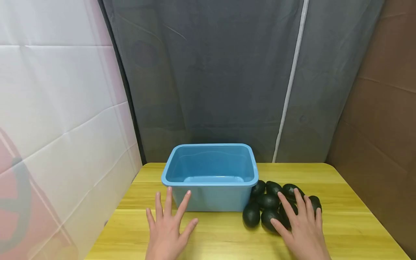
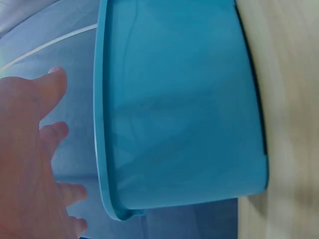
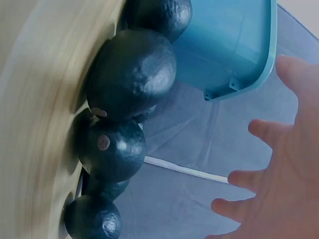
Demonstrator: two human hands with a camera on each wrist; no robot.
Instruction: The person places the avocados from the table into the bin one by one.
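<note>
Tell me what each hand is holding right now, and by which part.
Nothing is held. The left hand is spread open before the blue tub; the right hand is spread open above the dark avocados, gripping none.

Blue bin [image 1: 211, 196]: moulded plastic, smooth, semi-gloss, slightly translucent at the walls. Avocados [image 1: 268, 201]: dark green-black skins, finely pebbled, dull sheen with small highlights; brown stem scar [image 3: 103, 143] matt on one. Table [image 1: 341, 216]: yellow wood-grain top, smooth, lightly glossy. Grey backdrop [image 1: 211, 72]: thin woven cloth, matt, creased. White panel [image 1: 58, 108] left: sheet with fold lines, faint sheen. Brown panel [image 1: 386, 108] right: looks like cardboard, matt.
</note>
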